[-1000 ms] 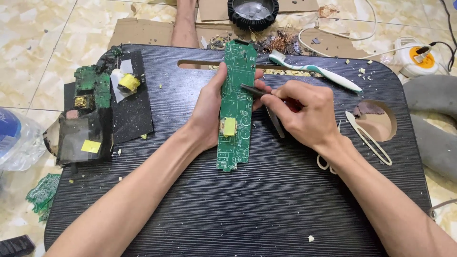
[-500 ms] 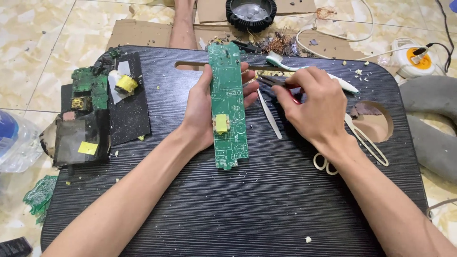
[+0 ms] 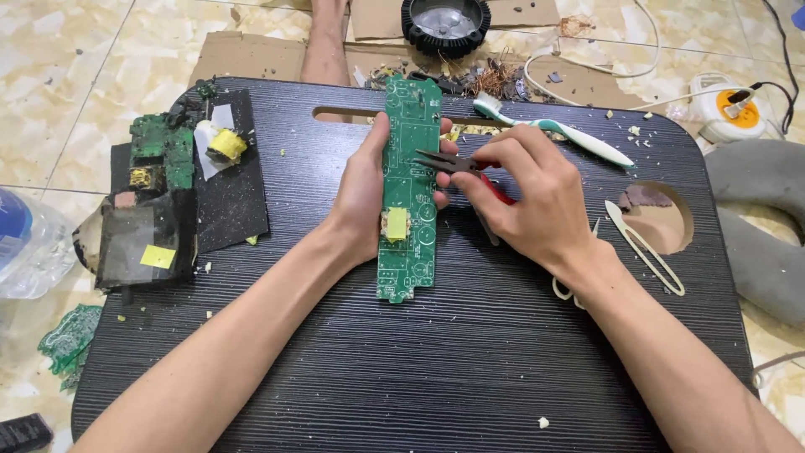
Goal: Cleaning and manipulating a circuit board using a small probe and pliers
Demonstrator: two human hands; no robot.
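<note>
A long green circuit board [image 3: 408, 193] with a yellow-taped component lies lengthwise on the black lap table [image 3: 419, 369]. My left hand [image 3: 365, 195] grips the board from its left edge, fingers curled behind it. My right hand [image 3: 530, 197] holds small red-handled pliers [image 3: 457, 164], whose dark tips rest on the board's upper middle. A pair of pale thread snips [image 3: 641, 245] lies just right of my right hand.
A white and green toothbrush [image 3: 549, 134] lies at the table's far edge. Board scraps and black sheets [image 3: 176, 180] sit at the left. A round black part [image 3: 445, 23], wire debris and cardboard lie beyond. A plastic bottle [image 3: 29, 243] stands left, a grey cushion [image 3: 763, 226] right.
My right hand has swapped its earlier thin tool for the red-handled pliers and brought their tips onto the board. The board sits straighter under my left hand.
</note>
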